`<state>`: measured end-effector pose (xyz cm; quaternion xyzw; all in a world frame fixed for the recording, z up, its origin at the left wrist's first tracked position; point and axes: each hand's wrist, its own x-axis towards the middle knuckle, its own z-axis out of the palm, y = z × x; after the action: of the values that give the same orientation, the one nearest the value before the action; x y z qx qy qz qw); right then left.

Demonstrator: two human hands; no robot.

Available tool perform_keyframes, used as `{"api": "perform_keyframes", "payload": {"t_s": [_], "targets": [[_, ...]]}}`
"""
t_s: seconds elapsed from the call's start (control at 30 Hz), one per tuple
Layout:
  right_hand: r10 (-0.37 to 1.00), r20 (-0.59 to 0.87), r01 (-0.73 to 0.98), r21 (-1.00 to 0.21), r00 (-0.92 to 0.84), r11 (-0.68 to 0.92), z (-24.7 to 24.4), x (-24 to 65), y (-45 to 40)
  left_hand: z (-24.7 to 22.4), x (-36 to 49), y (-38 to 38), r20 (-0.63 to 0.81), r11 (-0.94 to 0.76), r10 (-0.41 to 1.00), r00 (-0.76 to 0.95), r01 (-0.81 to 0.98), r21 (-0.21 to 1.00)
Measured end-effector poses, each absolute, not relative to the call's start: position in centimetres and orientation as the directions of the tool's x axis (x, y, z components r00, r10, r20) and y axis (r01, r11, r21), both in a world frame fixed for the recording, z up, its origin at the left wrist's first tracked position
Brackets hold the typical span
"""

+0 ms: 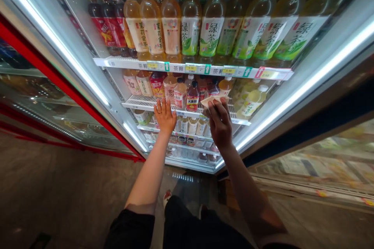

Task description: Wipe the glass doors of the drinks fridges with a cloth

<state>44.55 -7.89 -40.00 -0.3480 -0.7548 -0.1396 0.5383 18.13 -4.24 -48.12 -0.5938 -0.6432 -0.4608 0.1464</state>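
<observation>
My left hand (165, 116) is held up with its fingers spread before the second shelf (140, 103), just left of the middle; nothing is in it. Pinched in my right hand (220, 124) is a pale folded cloth (214, 101), in front of the same shelf's right part. Between the hands a dark bottle with a red and yellow label (193, 96) stands on that shelf, with a pinkish bottle (180, 94) beside it. Whether either hand touches the shelf edge cannot be made out.
Green-capped tea bottles (212, 21) line the upper shelf above a price strip (193, 69). Lit cabinet edges (58, 42) flank both sides. A red-framed cooler (67, 97) is at the left, blurred shelving (318, 163) at the right. A shoe (167, 197) shows below.
</observation>
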Motion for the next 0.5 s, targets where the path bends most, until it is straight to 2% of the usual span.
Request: {"api": "perform_keyframes", "payload": {"t_s": [0.13,0.3,0.4,0.5], "targets": [[0.343,0.922,0.646,-0.153,-0.179,0.748,-40.0,44.6,-8.4,-48.4,18.1,-4.2,0.731,-0.132,0.642,-0.232,0.905,0.404],[0.274,0.961,0.700,-0.181,-0.022,0.691,-39.8,43.6,-8.4,-48.8,18.3,-3.9,0.730,-0.159,0.652,-0.205,0.904,0.396],[0.298,0.955,0.733,-0.203,0.000,0.650,-39.8,42.4,-8.3,-48.6,18.4,-4.2,0.730,-0.173,0.661,-0.174,0.911,0.374],[0.329,0.943,0.725,-0.190,-0.054,0.662,-40.5,41.7,-8.4,-48.1,18.6,-4.6,0.719,-0.175,0.684,-0.124,0.928,0.328]]}}
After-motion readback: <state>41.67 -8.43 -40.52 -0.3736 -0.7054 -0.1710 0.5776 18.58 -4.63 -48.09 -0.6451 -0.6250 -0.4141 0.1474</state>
